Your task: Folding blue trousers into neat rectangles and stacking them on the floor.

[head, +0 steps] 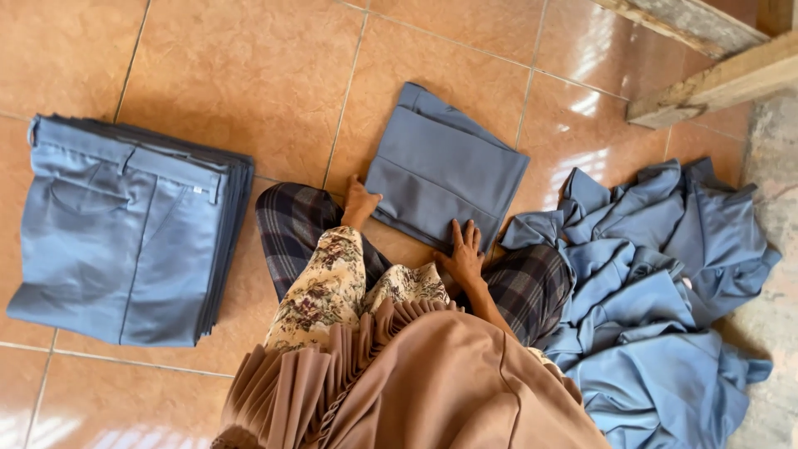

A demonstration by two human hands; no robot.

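Observation:
A folded pair of grey-blue trousers (440, 162) lies on the tiled floor in front of my knees. My left hand (360, 203) grips its near left corner, fingers curled at the edge. My right hand (464, 252) rests flat on its near right edge, fingers spread. To the left sits a neat stack of folded grey-blue trousers (125, 229). At the right lies a rumpled heap of unfolded grey-blue garments (648, 291). My floral sleeve, brown pleated cloth and plaid-covered legs fill the lower middle.
The floor is glossy orange-brown tile (249, 75). Rough wooden beams (715, 83) lie at the top right corner, beside a strip of bare concrete (777, 216) along the right edge.

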